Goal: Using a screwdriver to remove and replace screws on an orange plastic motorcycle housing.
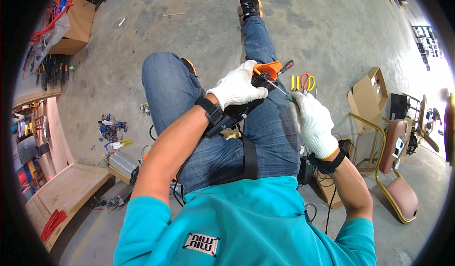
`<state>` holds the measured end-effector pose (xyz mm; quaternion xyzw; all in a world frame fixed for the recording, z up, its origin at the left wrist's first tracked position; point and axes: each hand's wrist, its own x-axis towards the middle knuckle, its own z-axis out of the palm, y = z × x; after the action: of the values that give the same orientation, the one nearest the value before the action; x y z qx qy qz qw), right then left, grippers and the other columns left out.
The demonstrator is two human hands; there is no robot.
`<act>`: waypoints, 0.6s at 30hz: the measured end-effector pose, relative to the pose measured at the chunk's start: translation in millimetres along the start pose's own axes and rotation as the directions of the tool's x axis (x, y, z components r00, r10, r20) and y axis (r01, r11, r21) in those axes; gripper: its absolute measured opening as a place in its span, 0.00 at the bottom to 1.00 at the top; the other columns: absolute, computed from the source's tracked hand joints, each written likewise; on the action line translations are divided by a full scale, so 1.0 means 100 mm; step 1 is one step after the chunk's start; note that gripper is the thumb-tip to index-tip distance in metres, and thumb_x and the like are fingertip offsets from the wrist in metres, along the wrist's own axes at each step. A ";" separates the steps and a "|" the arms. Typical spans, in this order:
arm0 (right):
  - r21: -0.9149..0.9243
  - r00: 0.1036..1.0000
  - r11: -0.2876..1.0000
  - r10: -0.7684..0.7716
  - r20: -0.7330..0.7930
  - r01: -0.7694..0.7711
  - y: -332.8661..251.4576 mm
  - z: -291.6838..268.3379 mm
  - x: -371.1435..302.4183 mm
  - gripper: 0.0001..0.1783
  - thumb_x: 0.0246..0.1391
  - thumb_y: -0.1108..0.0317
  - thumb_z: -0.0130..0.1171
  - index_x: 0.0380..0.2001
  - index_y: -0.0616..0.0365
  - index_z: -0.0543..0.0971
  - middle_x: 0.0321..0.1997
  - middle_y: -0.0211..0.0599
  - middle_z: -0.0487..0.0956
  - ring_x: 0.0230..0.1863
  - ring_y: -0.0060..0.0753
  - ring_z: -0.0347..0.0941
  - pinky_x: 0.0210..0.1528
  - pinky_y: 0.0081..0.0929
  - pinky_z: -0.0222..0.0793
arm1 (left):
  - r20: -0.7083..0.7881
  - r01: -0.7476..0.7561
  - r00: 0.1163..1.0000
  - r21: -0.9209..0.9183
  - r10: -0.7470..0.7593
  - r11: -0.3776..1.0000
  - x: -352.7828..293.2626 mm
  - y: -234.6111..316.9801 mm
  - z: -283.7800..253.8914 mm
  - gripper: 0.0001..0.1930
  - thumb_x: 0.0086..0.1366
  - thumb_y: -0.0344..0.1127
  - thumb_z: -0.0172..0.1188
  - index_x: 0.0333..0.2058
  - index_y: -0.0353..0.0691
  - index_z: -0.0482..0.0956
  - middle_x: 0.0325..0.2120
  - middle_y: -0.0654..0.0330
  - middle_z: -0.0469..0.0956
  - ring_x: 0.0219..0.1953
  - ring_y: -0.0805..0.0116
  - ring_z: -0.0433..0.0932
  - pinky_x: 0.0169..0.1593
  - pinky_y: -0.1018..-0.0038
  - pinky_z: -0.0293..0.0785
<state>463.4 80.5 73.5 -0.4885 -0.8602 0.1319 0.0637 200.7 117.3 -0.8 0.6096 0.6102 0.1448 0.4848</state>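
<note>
Both my hands wear white knit gloves. My left hand is closed on a black and orange device resting over my thighs; what kind of device it is, I cannot make out. Its black part runs below the hand toward my lap. In my right hand is a screwdriver, gripped by its greenish handle, the metal shaft slanting up and left to the device. Whether the tip sits in a screw is too small to see. A red and black handled tool shows just beyond the orange part.
Yellow-handled and red-handled hand tools lie right of my leg. An open cardboard box and a chair with a gold frame stand further right. Leftward are tangled wires, a wooden board and a carton.
</note>
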 end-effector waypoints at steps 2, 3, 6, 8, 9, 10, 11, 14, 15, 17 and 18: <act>0.282 0.989 0.949 0.125 0.078 -0.143 0.11 0.09 0.01 0.16 0.71 0.59 0.63 0.55 0.57 0.81 0.37 0.42 0.82 0.32 0.45 0.81 0.37 0.41 0.78 | 0.002 0.004 1.000 0.003 -0.004 1.000 -0.02 0.05 -0.02 0.49 0.57 0.55 0.75 0.73 0.39 0.67 0.60 0.39 0.81 0.64 0.43 0.82 0.67 0.61 0.75; 0.529 0.957 0.798 0.222 0.187 -0.288 0.18 0.10 0.02 0.17 0.73 0.58 0.61 0.54 0.58 0.81 0.35 0.40 0.82 0.28 0.38 0.79 0.31 0.36 0.76 | 0.005 0.009 1.000 0.000 -0.009 1.000 -0.03 0.08 -0.03 0.49 0.57 0.55 0.75 0.72 0.39 0.67 0.60 0.39 0.82 0.63 0.44 0.82 0.67 0.62 0.75; 0.548 0.591 -0.390 0.011 0.807 -0.740 0.36 -0.04 0.13 0.18 0.77 0.57 0.56 0.55 0.61 0.80 0.32 0.33 0.81 0.23 0.20 0.72 0.20 0.22 0.63 | -0.004 0.001 1.000 -0.033 -0.001 0.999 -0.05 0.04 -0.01 0.48 0.56 0.54 0.75 0.72 0.39 0.68 0.59 0.40 0.82 0.62 0.44 0.82 0.66 0.62 0.76; 0.597 0.585 -0.339 0.150 0.797 -0.727 0.18 -0.07 0.13 0.19 0.76 0.56 0.58 0.56 0.62 0.79 0.33 0.27 0.79 0.21 0.10 0.65 0.18 0.14 0.53 | -0.014 -0.015 1.000 -0.058 0.014 0.998 -0.02 0.00 0.00 0.48 0.56 0.54 0.75 0.71 0.39 0.69 0.58 0.41 0.82 0.61 0.45 0.83 0.65 0.63 0.76; 0.653 0.619 -0.230 0.206 0.758 -0.722 0.17 -0.06 0.14 0.20 0.74 0.56 0.60 0.56 0.62 0.79 0.34 0.27 0.79 0.21 0.10 0.64 0.18 0.14 0.53 | -0.013 -0.022 1.000 -0.081 0.021 0.997 0.00 -0.02 0.01 0.47 0.56 0.54 0.75 0.70 0.39 0.70 0.57 0.41 0.83 0.61 0.45 0.83 0.65 0.63 0.76; 0.697 0.656 -0.118 0.259 0.709 -0.707 0.16 -0.08 0.16 0.21 0.72 0.56 0.63 0.56 0.62 0.79 0.36 0.27 0.78 0.21 0.11 0.64 0.18 0.15 0.54 | -0.010 -0.031 0.999 -0.102 0.031 0.994 0.02 -0.02 0.01 0.46 0.56 0.54 0.75 0.70 0.39 0.70 0.57 0.42 0.83 0.60 0.46 0.83 0.64 0.64 0.76; 0.695 0.664 0.003 0.295 0.687 -0.719 0.16 -0.13 0.18 0.23 0.66 0.59 0.69 0.56 0.61 0.79 0.39 0.28 0.78 0.24 0.13 0.66 0.22 0.17 0.61 | -0.008 -0.034 0.999 -0.100 0.033 0.994 0.02 -0.03 0.00 0.46 0.56 0.54 0.75 0.70 0.39 0.70 0.57 0.42 0.83 0.60 0.46 0.83 0.64 0.64 0.76; 0.640 0.743 0.382 0.403 0.534 -0.667 0.02 -0.32 0.20 0.25 0.61 0.64 0.71 0.58 0.61 0.79 0.40 0.28 0.79 0.31 0.19 0.73 0.32 0.23 0.71 | 0.041 0.004 0.999 -0.113 0.000 0.994 0.02 -0.03 -0.02 0.47 0.55 0.57 0.73 0.70 0.40 0.71 0.61 0.41 0.81 0.64 0.43 0.81 0.66 0.59 0.76; 0.592 0.798 0.536 0.374 0.472 -0.602 0.07 -0.28 0.17 0.25 0.60 0.66 0.70 0.59 0.59 0.79 0.41 0.34 0.82 0.38 0.32 0.81 0.42 0.32 0.78 | 0.020 -0.007 1.000 -0.093 0.009 0.996 0.00 -0.02 -0.01 0.47 0.55 0.56 0.74 0.70 0.39 0.71 0.59 0.42 0.82 0.62 0.45 0.82 0.65 0.61 0.76; 0.514 0.931 0.778 0.274 0.243 -0.363 0.14 -0.15 0.08 0.24 0.61 0.66 0.70 0.59 0.57 0.79 0.43 0.38 0.83 0.40 0.39 0.83 0.44 0.35 0.79 | -0.007 -0.021 1.000 -0.070 0.021 0.997 0.00 0.01 -0.02 0.47 0.56 0.56 0.75 0.70 0.39 0.71 0.57 0.43 0.83 0.60 0.47 0.83 0.65 0.63 0.76; 0.344 0.994 0.933 0.098 0.038 -0.105 0.16 -0.12 0.04 0.23 0.63 0.66 0.69 0.59 0.56 0.80 0.46 0.42 0.84 0.42 0.46 0.85 0.46 0.39 0.80 | 0.003 -0.009 1.000 -0.077 0.010 0.997 0.01 0.04 -0.03 0.47 0.55 0.56 0.74 0.70 0.40 0.71 0.58 0.42 0.82 0.61 0.45 0.83 0.65 0.61 0.76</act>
<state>477.6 93.4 80.4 -0.5124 -0.7978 0.2886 0.1328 201.2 120.1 2.9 0.5937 0.6004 0.1693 0.5083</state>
